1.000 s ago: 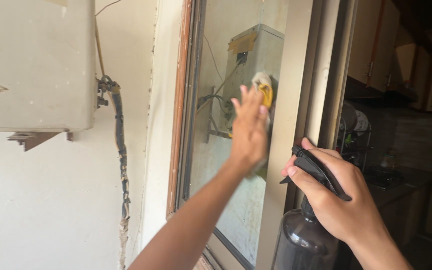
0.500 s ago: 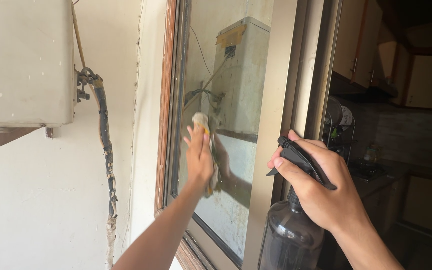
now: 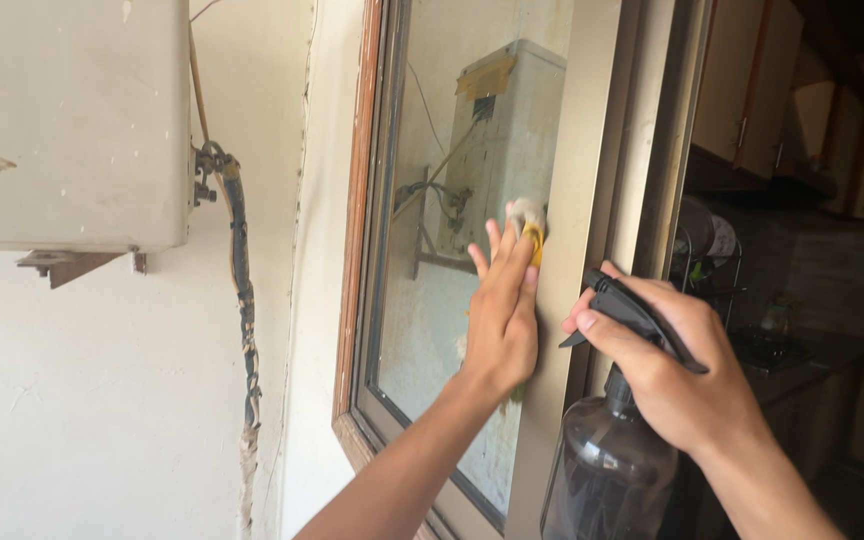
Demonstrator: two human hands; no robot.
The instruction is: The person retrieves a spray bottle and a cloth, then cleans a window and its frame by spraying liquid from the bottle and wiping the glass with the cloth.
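Observation:
My left hand [image 3: 504,310] presses a pale cloth with a yellow patch [image 3: 529,222] flat against the window glass [image 3: 432,250], near the pane's right edge by the metal frame [image 3: 572,200]. The cloth shows only above my fingertips. My right hand [image 3: 672,370] grips a dark translucent spray bottle [image 3: 607,470] by its black trigger head [image 3: 627,310], held upright just right of the frame, nozzle toward the glass.
A weathered metal box [image 3: 62,120] hangs on the white wall at left, with a wrapped cable bundle [image 3: 242,300] running down. The glass reflects that box. Through the open side at right are kitchen cabinets [image 3: 752,90], a dish rack [image 3: 707,250] and a counter.
My left hand slid the cloth from upper right down to lower left on the glass, then back up to the right edge. The spray bottle stayed nearly still.

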